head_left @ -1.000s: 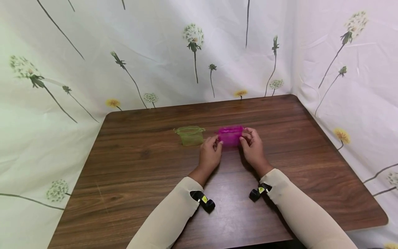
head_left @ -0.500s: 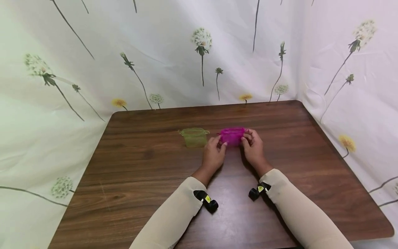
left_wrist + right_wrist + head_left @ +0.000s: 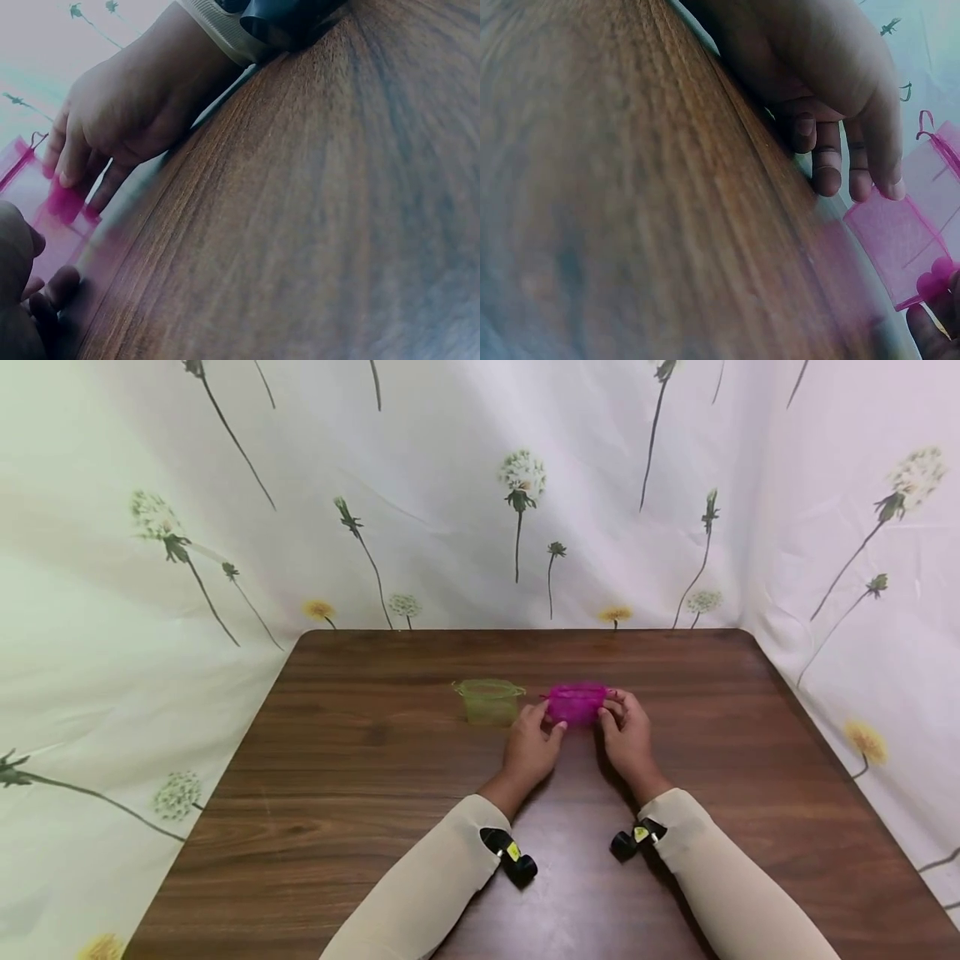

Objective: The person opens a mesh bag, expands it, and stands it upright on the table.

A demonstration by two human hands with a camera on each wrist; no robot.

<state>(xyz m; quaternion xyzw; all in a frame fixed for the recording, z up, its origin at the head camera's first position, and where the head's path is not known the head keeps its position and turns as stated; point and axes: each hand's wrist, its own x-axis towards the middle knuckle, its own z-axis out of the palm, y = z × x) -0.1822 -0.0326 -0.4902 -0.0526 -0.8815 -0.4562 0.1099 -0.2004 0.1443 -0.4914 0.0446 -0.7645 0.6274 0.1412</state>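
Observation:
A magenta sheer drawstring pouch (image 3: 577, 704) is held between both hands at the middle of the table (image 3: 337, 793). My left hand (image 3: 531, 747) pinches its left side, thumb in front and fingers behind. At the opposite side, my right hand (image 3: 628, 739) pinches the fabric in the same way. The pouch's drawstring opening faces up. In both wrist views its pink see-through fabric shows close to the table, with a cord loop sticking out at the top corner. Just left of my left hand stands a green sheer drawstring pouch (image 3: 491, 703), mouth wide, its string ends sticking out sideways.
A white curtain (image 3: 450, 510) printed with dandelions hangs behind the table and along both sides. Black wrist cameras (image 3: 517, 867) jut inward from the beige sleeves (image 3: 427, 885) over the table's near part.
The head view has shifted, so the table and pouches appear lower and farther right. Both hands keep their hold on the magenta pouch with little visible movement; the green pouch stays in place.

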